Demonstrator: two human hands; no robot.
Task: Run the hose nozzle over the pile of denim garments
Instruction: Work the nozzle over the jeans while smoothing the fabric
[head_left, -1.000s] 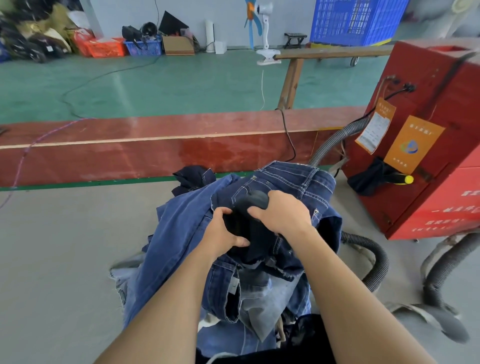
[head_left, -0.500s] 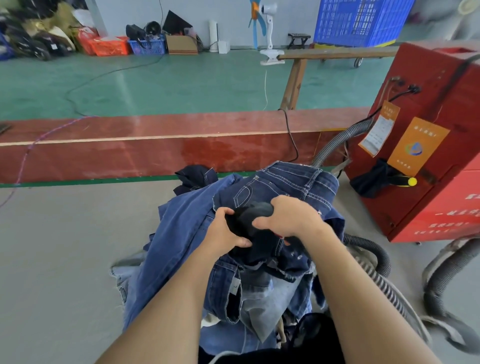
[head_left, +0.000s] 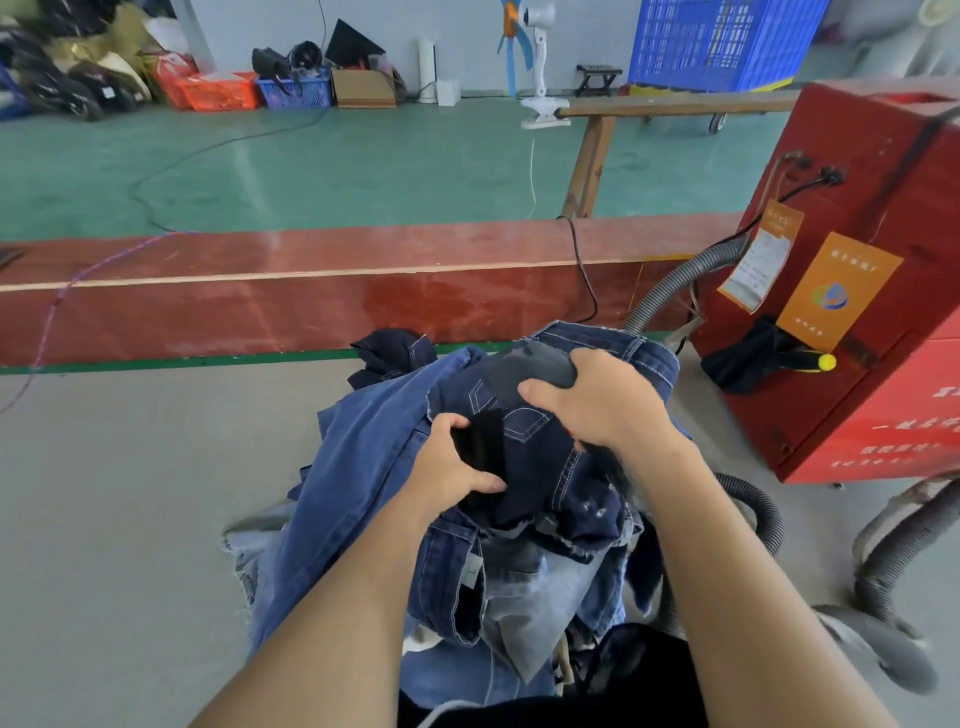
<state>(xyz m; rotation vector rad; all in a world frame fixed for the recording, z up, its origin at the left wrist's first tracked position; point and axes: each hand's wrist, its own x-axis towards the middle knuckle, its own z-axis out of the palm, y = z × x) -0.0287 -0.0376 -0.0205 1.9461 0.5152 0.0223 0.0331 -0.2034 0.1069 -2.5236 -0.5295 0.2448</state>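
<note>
Right hand clasping grey nozzle, left hand clutching dark cloth, atop denim pile

Bare grey desk left of the denim pile, open for a hand. Hemmed in right by the red machine and grey hoses. Blocked along the far edge by the red board.

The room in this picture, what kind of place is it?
Most likely a garment workshop or finishing floor. A pile of denim garments sits on a grey work surface, a red machine with grey ribbed hoses stands beside it, and plastic crates line the far wall.
</note>
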